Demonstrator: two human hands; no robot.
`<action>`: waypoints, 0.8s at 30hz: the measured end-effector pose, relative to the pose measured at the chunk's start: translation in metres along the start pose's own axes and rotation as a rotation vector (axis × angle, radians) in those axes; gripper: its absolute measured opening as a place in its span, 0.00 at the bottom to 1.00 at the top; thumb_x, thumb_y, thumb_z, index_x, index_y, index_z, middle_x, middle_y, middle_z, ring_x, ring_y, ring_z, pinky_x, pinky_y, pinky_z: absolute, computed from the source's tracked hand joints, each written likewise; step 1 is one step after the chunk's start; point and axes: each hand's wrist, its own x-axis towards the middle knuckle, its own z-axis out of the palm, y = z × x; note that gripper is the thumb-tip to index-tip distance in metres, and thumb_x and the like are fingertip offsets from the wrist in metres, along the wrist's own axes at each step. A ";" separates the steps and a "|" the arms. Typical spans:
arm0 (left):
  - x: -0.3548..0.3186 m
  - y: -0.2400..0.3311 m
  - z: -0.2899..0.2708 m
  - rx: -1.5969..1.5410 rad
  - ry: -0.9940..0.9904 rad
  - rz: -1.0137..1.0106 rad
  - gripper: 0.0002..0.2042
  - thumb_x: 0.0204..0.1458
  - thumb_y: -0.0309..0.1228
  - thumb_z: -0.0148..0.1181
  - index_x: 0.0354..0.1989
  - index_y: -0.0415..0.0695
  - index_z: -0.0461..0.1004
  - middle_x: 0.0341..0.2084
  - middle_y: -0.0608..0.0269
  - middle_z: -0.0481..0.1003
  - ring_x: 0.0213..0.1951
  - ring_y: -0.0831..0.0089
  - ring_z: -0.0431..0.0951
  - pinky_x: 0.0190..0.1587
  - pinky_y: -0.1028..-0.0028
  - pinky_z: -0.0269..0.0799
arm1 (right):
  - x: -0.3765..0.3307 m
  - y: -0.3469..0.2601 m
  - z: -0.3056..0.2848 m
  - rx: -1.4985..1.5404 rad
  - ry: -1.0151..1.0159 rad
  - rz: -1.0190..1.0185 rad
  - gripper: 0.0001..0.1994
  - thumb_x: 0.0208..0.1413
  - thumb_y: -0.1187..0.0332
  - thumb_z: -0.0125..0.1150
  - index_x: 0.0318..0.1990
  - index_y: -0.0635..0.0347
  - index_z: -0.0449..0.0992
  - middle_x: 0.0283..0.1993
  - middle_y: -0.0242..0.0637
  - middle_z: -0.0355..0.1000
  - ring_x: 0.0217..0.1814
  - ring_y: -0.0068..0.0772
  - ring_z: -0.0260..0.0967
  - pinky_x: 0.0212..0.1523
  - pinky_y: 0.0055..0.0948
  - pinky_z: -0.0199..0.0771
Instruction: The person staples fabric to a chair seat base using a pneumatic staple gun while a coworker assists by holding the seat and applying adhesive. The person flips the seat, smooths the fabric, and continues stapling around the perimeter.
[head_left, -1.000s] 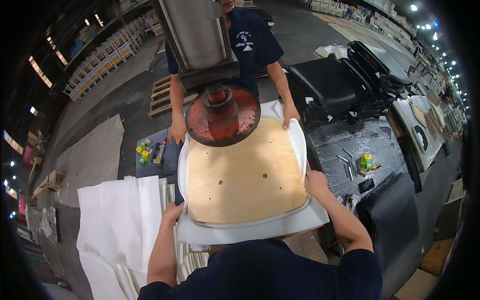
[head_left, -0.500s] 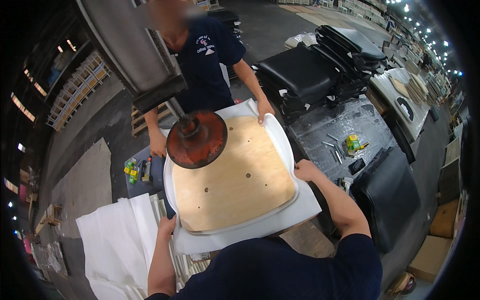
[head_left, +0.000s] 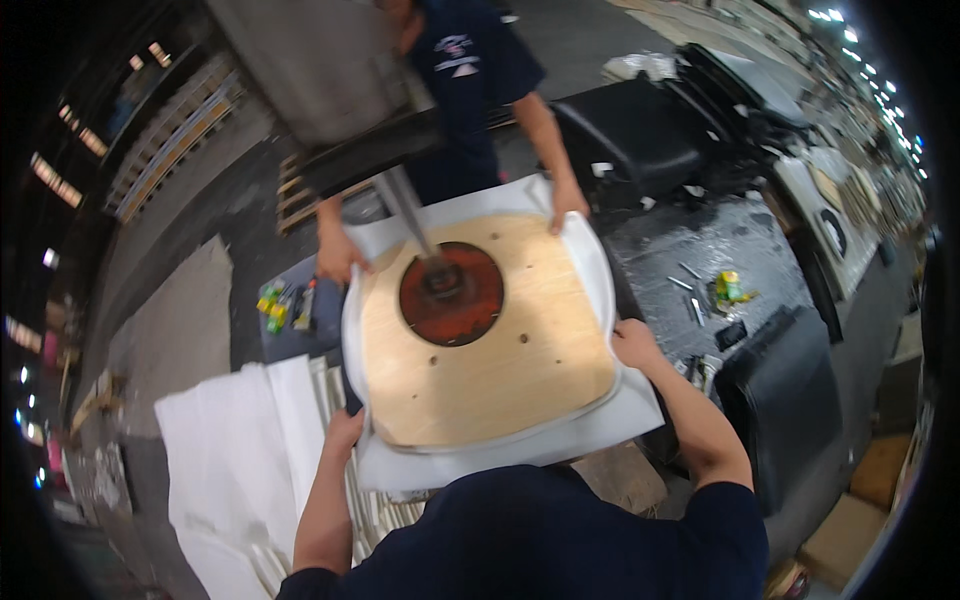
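Observation:
A rounded plywood panel point(head_left: 500, 370) lies on a sheet of white cover material point(head_left: 600, 430). A red round press plate point(head_left: 452, 294) on a metal rod sits down on the panel's far middle. My left hand point(head_left: 345, 432) grips the near left edge of the white cover. My right hand point(head_left: 634, 343) holds its right edge, folded up against the panel. Across from me a co-worker in a dark shirt holds the far edge with one hand point(head_left: 340, 255) at the left corner and the other hand point(head_left: 570, 200) at the right corner.
A stack of white cover sheets point(head_left: 230, 450) lies to my left. Small yellow and green items point(head_left: 285, 305) sit on a dark stand at the left. A grey worktop point(head_left: 700, 280) at the right carries small tools. Black seat cushions point(head_left: 640, 130) are behind.
The red press plate has come down from above the panel's far edge onto the plywood. The view has tilted, and both pairs of hands stay on the cover's edges.

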 end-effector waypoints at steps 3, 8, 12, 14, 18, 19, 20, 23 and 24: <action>0.010 -0.003 -0.004 -0.005 -0.036 0.105 0.29 0.62 0.51 0.68 0.51 0.29 0.84 0.37 0.46 0.87 0.41 0.57 0.88 0.42 0.59 0.80 | -0.004 0.004 0.000 0.099 0.042 -0.060 0.14 0.59 0.63 0.58 0.40 0.65 0.85 0.42 0.62 0.80 0.47 0.69 0.80 0.49 0.60 0.79; 0.012 -0.003 -0.007 0.086 -0.064 -0.040 0.30 0.61 0.49 0.70 0.54 0.27 0.83 0.41 0.43 0.87 0.43 0.54 0.89 0.43 0.57 0.83 | -0.008 0.016 0.002 0.180 0.008 -0.039 0.12 0.62 0.70 0.58 0.45 0.65 0.86 0.43 0.62 0.82 0.48 0.65 0.83 0.49 0.51 0.81; 0.007 -0.009 -0.011 0.015 -0.058 -0.111 0.33 0.61 0.50 0.69 0.53 0.23 0.81 0.41 0.40 0.86 0.42 0.53 0.89 0.43 0.56 0.83 | -0.008 0.020 0.007 0.322 -0.037 0.018 0.12 0.65 0.73 0.56 0.47 0.68 0.86 0.43 0.57 0.85 0.45 0.51 0.86 0.48 0.43 0.81; 0.009 -0.007 -0.006 -0.024 -0.067 -0.100 0.34 0.61 0.51 0.70 0.52 0.20 0.80 0.41 0.38 0.86 0.41 0.53 0.89 0.42 0.56 0.83 | -0.010 0.024 0.005 0.382 -0.045 0.040 0.13 0.67 0.73 0.55 0.47 0.68 0.86 0.42 0.53 0.87 0.44 0.41 0.86 0.47 0.40 0.80; 0.007 -0.007 -0.004 -0.051 -0.065 -0.127 0.35 0.61 0.51 0.70 0.53 0.19 0.79 0.41 0.38 0.85 0.40 0.53 0.89 0.41 0.56 0.83 | -0.013 0.023 0.005 0.418 -0.067 0.066 0.13 0.68 0.73 0.54 0.48 0.69 0.86 0.41 0.47 0.88 0.42 0.32 0.84 0.47 0.37 0.80; 0.007 -0.007 -0.005 -0.046 -0.078 -0.132 0.35 0.62 0.51 0.69 0.53 0.20 0.79 0.41 0.38 0.85 0.40 0.53 0.89 0.41 0.56 0.83 | -0.013 0.024 0.006 0.424 -0.061 0.057 0.13 0.68 0.73 0.54 0.47 0.69 0.86 0.41 0.47 0.88 0.42 0.33 0.84 0.47 0.37 0.80; 0.009 -0.007 -0.008 -0.041 -0.095 -0.131 0.34 0.62 0.51 0.69 0.53 0.20 0.80 0.41 0.39 0.85 0.40 0.53 0.89 0.41 0.56 0.84 | -0.011 0.026 0.007 0.430 -0.047 0.049 0.13 0.68 0.73 0.54 0.47 0.69 0.86 0.41 0.48 0.88 0.42 0.33 0.84 0.46 0.37 0.80; 0.009 -0.010 -0.013 -0.018 -0.108 -0.142 0.33 0.65 0.51 0.67 0.54 0.23 0.81 0.41 0.41 0.86 0.40 0.53 0.89 0.41 0.55 0.84 | -0.011 0.025 0.008 0.402 -0.026 -0.010 0.13 0.70 0.72 0.54 0.46 0.71 0.85 0.38 0.42 0.87 0.41 0.29 0.81 0.45 0.34 0.79; 0.007 -0.011 -0.013 -0.010 -0.088 -0.135 0.33 0.65 0.51 0.68 0.54 0.24 0.81 0.41 0.42 0.86 0.40 0.53 0.89 0.40 0.55 0.83 | -0.011 0.022 0.009 0.387 -0.024 -0.035 0.14 0.71 0.71 0.54 0.45 0.72 0.85 0.37 0.39 0.87 0.40 0.26 0.80 0.44 0.33 0.79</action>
